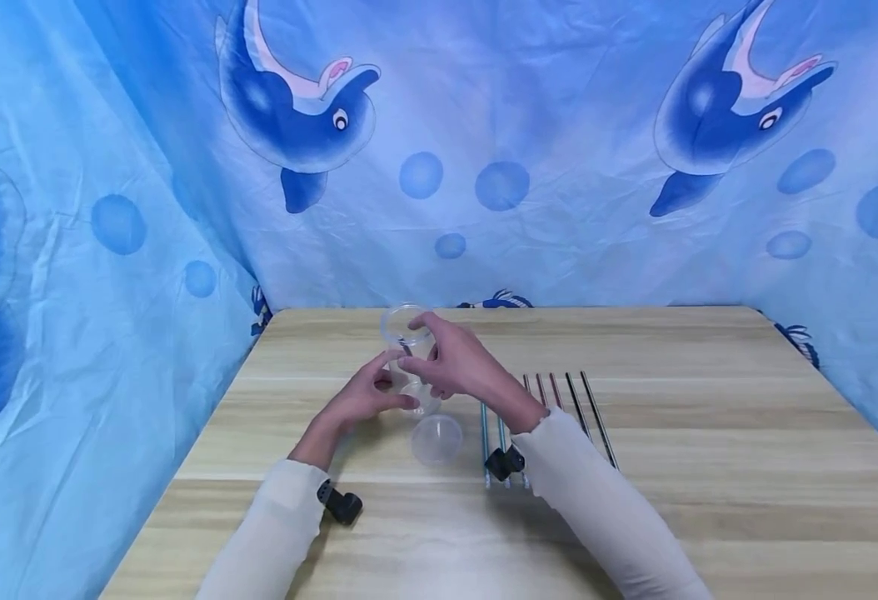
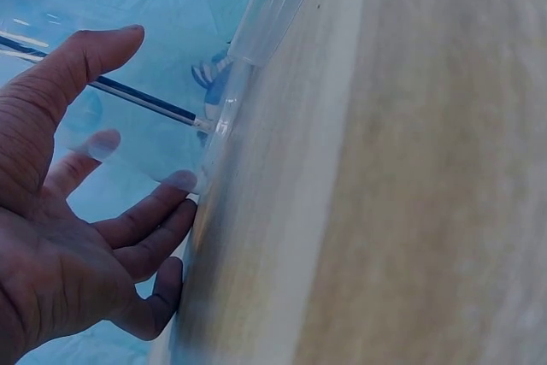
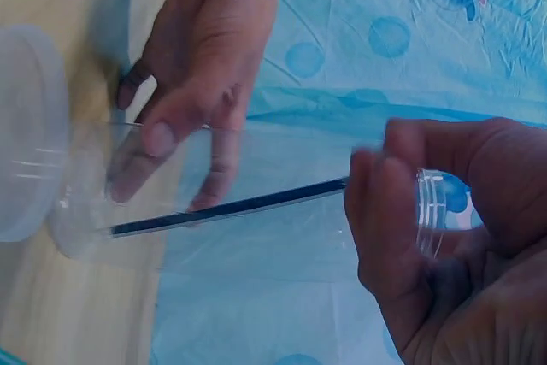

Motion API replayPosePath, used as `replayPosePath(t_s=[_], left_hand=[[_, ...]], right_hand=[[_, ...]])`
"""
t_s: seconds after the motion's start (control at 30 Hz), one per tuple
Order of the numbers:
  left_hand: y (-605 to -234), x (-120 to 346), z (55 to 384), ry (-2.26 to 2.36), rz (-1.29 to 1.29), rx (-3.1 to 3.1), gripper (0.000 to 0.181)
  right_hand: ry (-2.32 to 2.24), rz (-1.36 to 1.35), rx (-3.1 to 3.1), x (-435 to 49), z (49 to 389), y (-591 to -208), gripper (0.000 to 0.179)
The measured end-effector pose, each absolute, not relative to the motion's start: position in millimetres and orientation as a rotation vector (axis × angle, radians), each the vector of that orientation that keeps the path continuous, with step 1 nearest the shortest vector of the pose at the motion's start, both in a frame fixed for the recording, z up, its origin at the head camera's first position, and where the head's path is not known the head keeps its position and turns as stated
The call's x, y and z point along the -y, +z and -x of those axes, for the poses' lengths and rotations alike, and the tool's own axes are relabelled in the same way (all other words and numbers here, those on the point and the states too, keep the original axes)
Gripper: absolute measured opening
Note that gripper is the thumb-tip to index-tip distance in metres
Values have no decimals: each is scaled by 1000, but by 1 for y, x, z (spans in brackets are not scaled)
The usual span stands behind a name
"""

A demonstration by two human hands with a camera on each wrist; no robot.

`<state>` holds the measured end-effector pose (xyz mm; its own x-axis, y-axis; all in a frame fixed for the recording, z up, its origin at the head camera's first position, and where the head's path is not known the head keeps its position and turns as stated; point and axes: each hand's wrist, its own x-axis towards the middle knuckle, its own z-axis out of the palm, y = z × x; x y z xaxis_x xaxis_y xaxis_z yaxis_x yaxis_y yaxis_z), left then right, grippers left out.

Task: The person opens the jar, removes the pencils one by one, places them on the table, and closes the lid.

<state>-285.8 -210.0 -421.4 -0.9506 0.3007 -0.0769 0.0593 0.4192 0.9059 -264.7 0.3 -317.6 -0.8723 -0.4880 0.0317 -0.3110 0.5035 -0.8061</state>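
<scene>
A tall clear plastic jar point(image 1: 407, 325) stands upright on the table, with a slim dark pencil-like stick point(image 3: 231, 207) slanting inside it. My left hand point(image 1: 366, 393) holds the jar low down, thumb on one side and fingers on the other. Up at the jar's mouth, my right hand point(image 1: 454, 358) grips the side just below the rim, its index finger reaching over the top. The stick's upper end is hidden behind the right fingers point(image 3: 385, 220). Close in front of the jar's base lies a round translucent lid point(image 1: 436, 439).
Several slim metallic sticks point(image 1: 592, 408) in blue, pink and black lie in a row to the right, partly under the right forearm. The wooden table point(image 1: 709, 500) ends at a blue dolphin-printed cloth point(image 1: 574, 250) behind and at the sides.
</scene>
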Motion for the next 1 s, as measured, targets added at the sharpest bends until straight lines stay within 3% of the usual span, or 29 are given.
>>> replayPosePath(t_s=[0.17, 0.63, 1.0], left_hand=[[-423, 210, 284, 1578, -305, -2432, 75], [-425, 208, 285, 1583, -309, -2404, 82], [-423, 209, 284, 1610, -317, -2402, 83]], right_hand=[[-1210, 688, -2500, 5, 271, -308, 45], [-1243, 639, -2488, 4, 270, -311, 41], [-1435, 635, -2486, 8, 263, -313, 27]])
